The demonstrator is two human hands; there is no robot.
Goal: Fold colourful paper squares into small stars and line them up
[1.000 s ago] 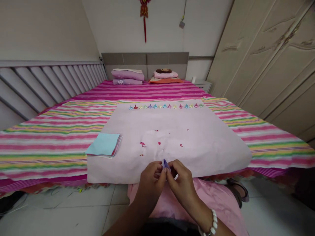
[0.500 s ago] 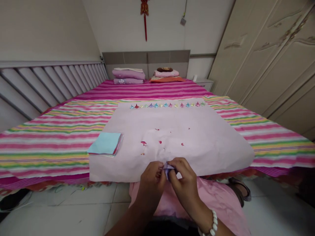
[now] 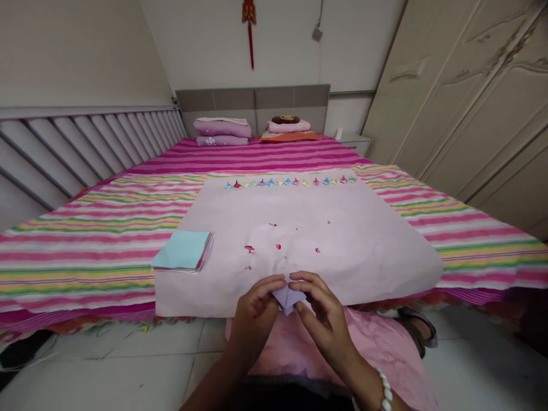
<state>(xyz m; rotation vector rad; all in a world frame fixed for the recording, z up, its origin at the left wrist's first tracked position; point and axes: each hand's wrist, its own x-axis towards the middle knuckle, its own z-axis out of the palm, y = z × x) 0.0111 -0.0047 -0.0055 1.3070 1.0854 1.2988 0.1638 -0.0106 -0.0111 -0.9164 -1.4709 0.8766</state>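
You have both hands on a small folded piece of purple paper [image 3: 288, 297], which sits between your fingertips, its lower point toward you. Your left hand [image 3: 256, 314] grips its left side, the fingers bent along the upper edge and the thumb lower down. Your right hand [image 3: 327, 314] grips its right side, two fingers lying at the top and the thumb pressed to the lower right edge. A string of white beads [image 3: 385, 394] circles your right wrist, well behind those fingers.

Just beyond your fingertips spreads a large pale sheet [image 3: 377, 240], with small red spots [image 3: 249, 249] ahead of them; you cannot tell from here whether these are marks or holes. To the left of your left fingers, well apart from them, lies a stack of paper squares [image 3: 182, 251] with a light blue one on top. Far ahead of your fingers, along the sheet's far edge, runs a row of little folded papers [image 3: 270, 182] in several colours. The sheet lies on a striped bedspread [image 3: 85, 245], which reaches out past your fingers on both sides. Below your fingers, pink cloth [image 3: 377, 342] covers your lap.
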